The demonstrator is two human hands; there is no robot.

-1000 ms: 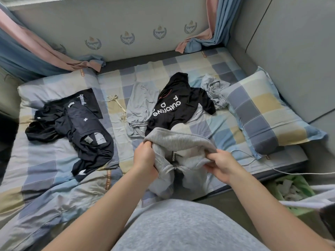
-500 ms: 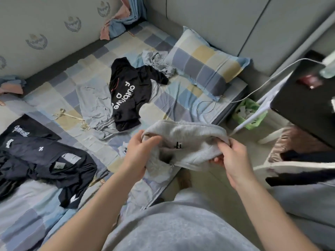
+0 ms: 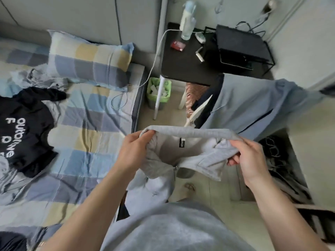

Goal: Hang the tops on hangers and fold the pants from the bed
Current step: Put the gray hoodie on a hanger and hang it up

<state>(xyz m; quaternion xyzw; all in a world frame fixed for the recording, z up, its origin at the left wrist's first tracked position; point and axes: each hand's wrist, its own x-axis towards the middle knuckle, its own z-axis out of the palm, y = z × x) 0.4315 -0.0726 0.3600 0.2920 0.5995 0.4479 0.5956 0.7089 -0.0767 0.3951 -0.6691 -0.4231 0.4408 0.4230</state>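
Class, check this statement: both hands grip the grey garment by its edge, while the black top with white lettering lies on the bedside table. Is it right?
One detail is wrong. The head view shows the black top lying on the bed, not on the bedside table. The rest stands: the left hand and right hand grip the grey garment by its edge.

Left hand point(image 3: 133, 153) and right hand point(image 3: 248, 158) grip a grey top point(image 3: 190, 142) stretched beside the bed point(image 3: 94, 134).
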